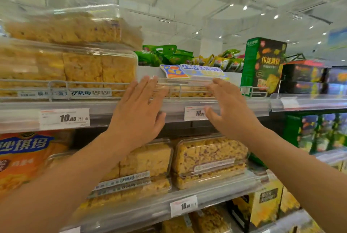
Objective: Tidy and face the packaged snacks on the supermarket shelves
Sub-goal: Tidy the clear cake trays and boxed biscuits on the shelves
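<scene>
Both hands reach up to a clear box [185,87] on the shelf [105,108]. The left hand [138,112] is flat and open — holding nothing. The right hand [228,109] is open too, fingers spread.

White ceiling [187,17] w/ recessed spotlights [245,7] & vents; tiered shelves [216,107] w/ clear price rails.

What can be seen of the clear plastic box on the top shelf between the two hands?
The clear plastic box is a low, transparent lidded container. It lies flat behind the wire rail, which hides part of it. Yellow puffed snack blocks show through its front. A blue and orange label lies on its lid. The left hand and right hand have straight fingers reaching to its two ends; blur hides whether they touch. A taller stack of similar boxes stands on its left.
</scene>
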Tool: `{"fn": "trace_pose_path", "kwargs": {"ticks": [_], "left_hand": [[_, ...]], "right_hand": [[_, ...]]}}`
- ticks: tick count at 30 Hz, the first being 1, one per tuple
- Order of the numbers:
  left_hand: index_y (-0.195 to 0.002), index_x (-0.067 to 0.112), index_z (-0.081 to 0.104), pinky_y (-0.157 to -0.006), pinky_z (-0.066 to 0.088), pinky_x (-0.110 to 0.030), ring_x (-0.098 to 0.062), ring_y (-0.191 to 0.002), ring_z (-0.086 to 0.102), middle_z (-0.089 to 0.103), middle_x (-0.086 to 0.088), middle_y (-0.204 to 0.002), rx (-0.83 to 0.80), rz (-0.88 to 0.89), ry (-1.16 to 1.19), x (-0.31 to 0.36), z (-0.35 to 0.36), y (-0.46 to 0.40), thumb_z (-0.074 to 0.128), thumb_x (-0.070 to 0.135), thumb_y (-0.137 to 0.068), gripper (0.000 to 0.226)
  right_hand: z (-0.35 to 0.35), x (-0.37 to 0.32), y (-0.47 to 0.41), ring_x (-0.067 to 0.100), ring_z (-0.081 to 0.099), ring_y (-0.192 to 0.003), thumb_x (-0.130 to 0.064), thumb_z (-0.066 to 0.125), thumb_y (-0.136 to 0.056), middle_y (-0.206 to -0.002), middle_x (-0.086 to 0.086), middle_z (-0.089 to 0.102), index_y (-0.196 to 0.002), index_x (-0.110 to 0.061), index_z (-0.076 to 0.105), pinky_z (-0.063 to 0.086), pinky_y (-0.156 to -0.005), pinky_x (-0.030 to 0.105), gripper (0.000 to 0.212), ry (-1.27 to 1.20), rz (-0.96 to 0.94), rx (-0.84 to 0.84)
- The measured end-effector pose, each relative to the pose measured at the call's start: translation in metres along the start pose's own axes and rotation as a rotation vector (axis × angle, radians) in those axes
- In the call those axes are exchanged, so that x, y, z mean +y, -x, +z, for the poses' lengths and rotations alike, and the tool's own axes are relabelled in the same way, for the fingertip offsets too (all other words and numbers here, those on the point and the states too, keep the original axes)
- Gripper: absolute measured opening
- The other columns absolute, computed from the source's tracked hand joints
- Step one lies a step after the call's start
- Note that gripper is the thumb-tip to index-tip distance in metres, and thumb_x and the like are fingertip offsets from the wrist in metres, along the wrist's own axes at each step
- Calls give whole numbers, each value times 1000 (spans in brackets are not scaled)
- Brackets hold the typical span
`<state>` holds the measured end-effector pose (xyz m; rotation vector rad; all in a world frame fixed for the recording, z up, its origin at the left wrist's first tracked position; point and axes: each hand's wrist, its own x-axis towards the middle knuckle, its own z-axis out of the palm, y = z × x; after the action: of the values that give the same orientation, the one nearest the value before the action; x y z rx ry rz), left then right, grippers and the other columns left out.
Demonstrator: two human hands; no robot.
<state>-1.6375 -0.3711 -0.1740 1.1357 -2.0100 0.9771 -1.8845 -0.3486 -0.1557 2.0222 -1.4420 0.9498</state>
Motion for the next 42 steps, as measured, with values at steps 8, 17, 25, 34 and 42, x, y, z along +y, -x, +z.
{"fn": "trace_pose_path", "kwargs": {"ticks": [8,17,25,34,42], "left_hand": [[-129,12,56,-87,43,-45,-32,-99,53,56,-10,-106,88,-210,-216,18,7,-29,48,67,-81,73],[-96,18,63,-79,40,-41,-26,-84,55,57,-4,-88,95,-311,-270,28,7,-55,25,88,-73,84],[-96,19,59,-83,29,-38,-23,-83,52,56,0,-86,150,-318,-304,28,24,-46,24,84,-83,75],[-98,15,62,-86,34,-43,-27,-86,52,56,-3,-88,263,-280,-282,24,31,-44,34,81,-83,74],[-96,16,61,-86,33,-44,-28,-87,53,56,-3,-89,215,-328,-281,28,26,-45,34,80,-79,72]], "right_hand": [[12,46,-23,19,36,-135,-44,44,-98,-147,-2,45,-142,-22,44,23,-112,40,50,-13,-164,-1],[-13,102,-94,19,55,-104,-52,48,-93,-124,2,63,-115,-24,64,38,-81,31,39,-229,139,-10],[-5,127,-136,25,57,-81,-58,67,-81,-115,15,58,-135,-13,44,43,-56,28,74,-388,682,-613],[-3,135,-144,28,60,-93,-19,78,-79,-101,14,64,-111,-6,57,49,-68,37,40,-582,593,-497],[2,126,-131,24,64,-90,-13,83,-73,-100,6,64,-98,-21,50,58,-64,39,42,-622,426,-300]]}}
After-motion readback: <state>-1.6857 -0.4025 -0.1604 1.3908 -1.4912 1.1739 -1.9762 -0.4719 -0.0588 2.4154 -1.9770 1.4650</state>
